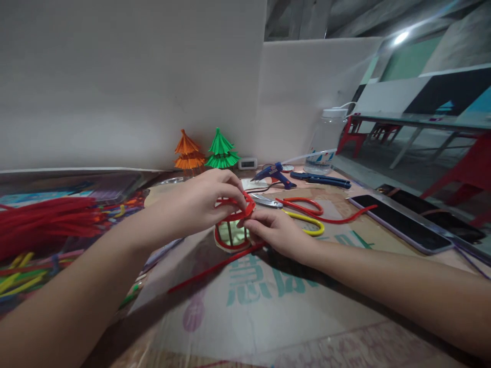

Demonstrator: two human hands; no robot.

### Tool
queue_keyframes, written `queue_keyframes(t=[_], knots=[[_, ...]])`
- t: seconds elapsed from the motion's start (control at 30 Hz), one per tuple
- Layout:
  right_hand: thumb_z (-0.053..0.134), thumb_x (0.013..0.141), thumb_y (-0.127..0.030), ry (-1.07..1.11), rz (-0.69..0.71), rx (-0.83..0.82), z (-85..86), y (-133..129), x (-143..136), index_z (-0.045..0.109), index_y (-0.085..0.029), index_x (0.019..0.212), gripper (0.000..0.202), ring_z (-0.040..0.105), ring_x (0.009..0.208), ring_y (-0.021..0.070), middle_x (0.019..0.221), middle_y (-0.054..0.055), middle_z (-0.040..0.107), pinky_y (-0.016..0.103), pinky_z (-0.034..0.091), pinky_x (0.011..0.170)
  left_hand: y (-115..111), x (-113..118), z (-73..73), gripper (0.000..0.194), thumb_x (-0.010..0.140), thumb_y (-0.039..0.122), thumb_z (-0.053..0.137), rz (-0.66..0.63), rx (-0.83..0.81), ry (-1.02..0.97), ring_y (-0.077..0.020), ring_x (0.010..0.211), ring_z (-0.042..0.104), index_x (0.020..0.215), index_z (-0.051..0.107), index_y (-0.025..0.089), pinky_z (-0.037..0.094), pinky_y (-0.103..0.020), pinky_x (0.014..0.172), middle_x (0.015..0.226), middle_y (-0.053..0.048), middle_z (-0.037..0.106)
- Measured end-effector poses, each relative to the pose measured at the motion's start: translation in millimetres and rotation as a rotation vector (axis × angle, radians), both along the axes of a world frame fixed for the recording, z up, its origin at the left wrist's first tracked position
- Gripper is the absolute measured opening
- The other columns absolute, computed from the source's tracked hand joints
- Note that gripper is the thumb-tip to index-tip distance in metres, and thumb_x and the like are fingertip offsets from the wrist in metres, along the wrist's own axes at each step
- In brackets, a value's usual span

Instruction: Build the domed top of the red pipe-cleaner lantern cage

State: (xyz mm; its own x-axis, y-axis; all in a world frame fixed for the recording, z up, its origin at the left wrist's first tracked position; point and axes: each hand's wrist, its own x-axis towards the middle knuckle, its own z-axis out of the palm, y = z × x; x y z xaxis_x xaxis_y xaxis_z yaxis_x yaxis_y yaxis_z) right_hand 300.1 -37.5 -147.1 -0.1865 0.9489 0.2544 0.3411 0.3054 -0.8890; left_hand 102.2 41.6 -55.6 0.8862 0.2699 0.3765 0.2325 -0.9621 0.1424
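At the centre of the work surface stands a small red pipe-cleaner frame [231, 246] with thin brown uprights and a shiny, yellowish base. My left hand [217, 197] reaches over its top from the left, fingers closed on the red upper part. From the right, my right hand [274, 230] pinches at the frame's right side, its fingertips close to the left ones. A long red pipe cleaner [207, 273] runs from under my right hand toward the lower left. What exactly the right fingertips pinch is hidden.
Scissors [314, 225] with red and yellow handles, a blue glue gun [274, 174], pliers [320, 180] and a phone [401, 223] lie behind and right. Orange [187, 151] and green [222, 149] little trees stand behind. Red pipe cleaners [49, 220] heap at left; a bottle [324, 140] stands back right.
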Motion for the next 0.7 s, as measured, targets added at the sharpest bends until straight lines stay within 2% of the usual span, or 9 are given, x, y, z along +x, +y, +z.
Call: queue_keyframes(t=[0.3,0.4,0.53,0.63,0.7], knots=[[0.056,0.093,-0.037,-0.007,0.011,0.003,1.1,-2,-1,0.058,-0.020,0.069,0.029,0.050,0.058,0.0122,0.062,-0.002,0.057,0.025,0.038,0.056,-6,1,0.4,0.018,0.093,0.027,0.060,0.028,0.001,0.043,-0.0204,0.100,0.064,0.092,0.078,0.025,0.050,-0.033,0.083,0.108,-0.005,0.067],[0.055,0.093,-0.039,0.031,0.002,-0.026,-1.0,-1,-2,0.058,-0.020,0.072,0.029,0.051,0.058,0.0129,0.062,-0.002,0.056,0.026,0.039,0.056,-8,1,3.4,0.016,0.094,0.029,0.059,0.030,-0.040,-0.026,-0.0196,0.099,0.064,0.094,0.073,0.023,0.050,-0.033,0.084,0.107,-0.005,0.067],[0.054,0.094,-0.037,-0.018,-0.009,-0.018,-0.9,-2,-2,0.058,-0.020,0.071,0.029,0.052,0.059,0.0133,0.062,-0.002,0.057,0.026,0.040,0.058,-13,-1,11.4,0.025,0.092,0.043,0.062,0.177,-0.123,-0.198,-0.0193,0.090,0.065,0.103,0.062,0.020,0.050,-0.031,0.076,0.100,-0.004,0.069],[0.055,0.094,-0.037,-0.092,-0.038,0.053,1.3,-5,2,0.061,-0.020,0.074,0.027,0.053,0.063,0.0141,0.067,-0.001,0.060,0.027,0.040,0.060,-16,-5,16.8,0.030,0.092,0.049,0.060,0.314,-0.111,-0.252,-0.0174,0.075,0.061,0.086,0.059,0.020,0.046,-0.029,0.065,0.083,-0.001,0.066],[0.055,0.095,-0.038,-0.113,-0.097,0.106,3.5,-7,8,0.063,-0.020,0.077,0.026,0.055,0.065,0.0151,0.069,0.000,0.061,0.027,0.041,0.061,-16,-10,13.0,0.036,0.096,0.049,0.052,0.389,-0.087,-0.267,-0.0169,0.069,0.057,0.075,0.055,0.020,0.044,-0.030,0.062,0.073,0.000,0.061]])
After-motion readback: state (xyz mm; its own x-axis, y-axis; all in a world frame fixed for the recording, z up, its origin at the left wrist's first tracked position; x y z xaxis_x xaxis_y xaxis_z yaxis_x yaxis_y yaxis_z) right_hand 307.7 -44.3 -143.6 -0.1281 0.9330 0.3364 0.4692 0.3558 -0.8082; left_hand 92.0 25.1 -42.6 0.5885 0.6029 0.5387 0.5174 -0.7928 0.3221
